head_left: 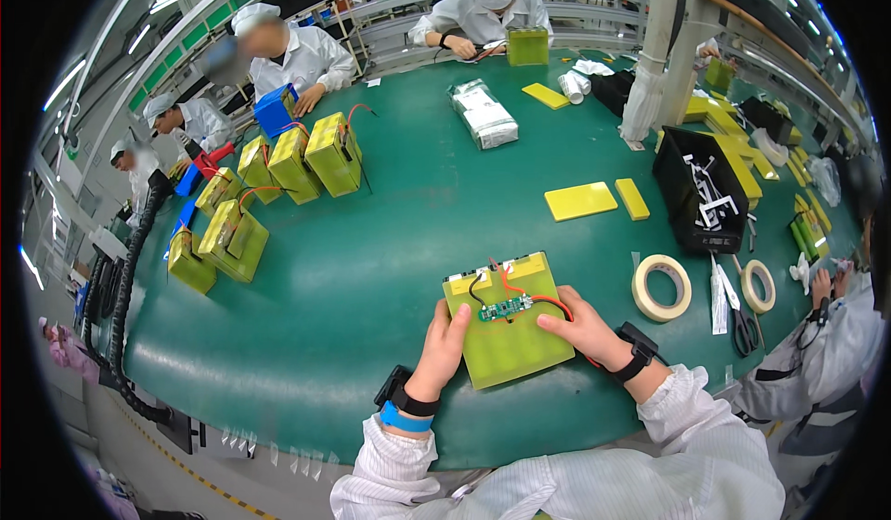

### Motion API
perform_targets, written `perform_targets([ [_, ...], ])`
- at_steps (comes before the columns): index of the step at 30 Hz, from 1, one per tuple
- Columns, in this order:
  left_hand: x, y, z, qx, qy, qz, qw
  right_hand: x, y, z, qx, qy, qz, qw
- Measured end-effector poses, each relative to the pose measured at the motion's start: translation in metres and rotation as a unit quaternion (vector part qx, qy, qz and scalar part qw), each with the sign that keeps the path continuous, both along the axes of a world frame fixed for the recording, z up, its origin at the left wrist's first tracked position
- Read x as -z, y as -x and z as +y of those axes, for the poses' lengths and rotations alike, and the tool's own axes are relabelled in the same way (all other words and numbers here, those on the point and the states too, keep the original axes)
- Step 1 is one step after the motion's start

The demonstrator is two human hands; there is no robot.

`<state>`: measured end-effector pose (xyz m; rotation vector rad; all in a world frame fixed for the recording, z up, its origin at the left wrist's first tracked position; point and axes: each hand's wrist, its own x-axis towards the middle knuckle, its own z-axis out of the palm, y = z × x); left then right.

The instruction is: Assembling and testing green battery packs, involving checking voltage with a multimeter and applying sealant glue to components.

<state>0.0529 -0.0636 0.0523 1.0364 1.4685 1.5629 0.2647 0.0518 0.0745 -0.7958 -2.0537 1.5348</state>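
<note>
In front of me at the table's near side is a yellow-green battery pack (515,353). A small green circuit board (501,310) lies across its upper face, with black and red wires running to it. My left hand (440,353) grips the pack's left edge, thumb on the face and fingers mostly hidden. On the opposite edge my right hand (592,331) holds the pack, its thumb by the red and black wires at the board's right end. Both wrists wear black bands, and a blue strap (406,418) sits on the left one.
Several wired battery packs (237,240) stand at the left. To the right are tape rolls (661,288), scissors (742,331), yellow sheets (581,202) and a black bin (703,191) of white pieces. A white package (483,114) lies farther back. Co-workers sit around the green table (306,334).
</note>
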Motion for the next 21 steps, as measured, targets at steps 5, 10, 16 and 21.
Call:
perform_targets([
  [5, -0.001, 0.012, -0.001, 0.025, 0.058, 0.108, 0.992, -0.003, -0.002, 0.000, -0.015, -0.007, -0.052, 0.998],
  [10, 0.000, 0.019, -0.004, 0.036, 0.047, 0.232, 0.971, -0.002, 0.001, -0.007, -0.009, -0.025, -0.034, 0.999],
  [16, -0.030, 0.020, -0.010, 0.119, 0.212, 0.108, 0.964, -0.008, 0.001, -0.005, -0.035, -0.015, -0.081, 0.996],
  [21, -0.033, 0.022, -0.008, 0.131, 0.237, 0.105, 0.957, -0.015, 0.002, -0.005, -0.034, -0.023, -0.109, 0.993],
])
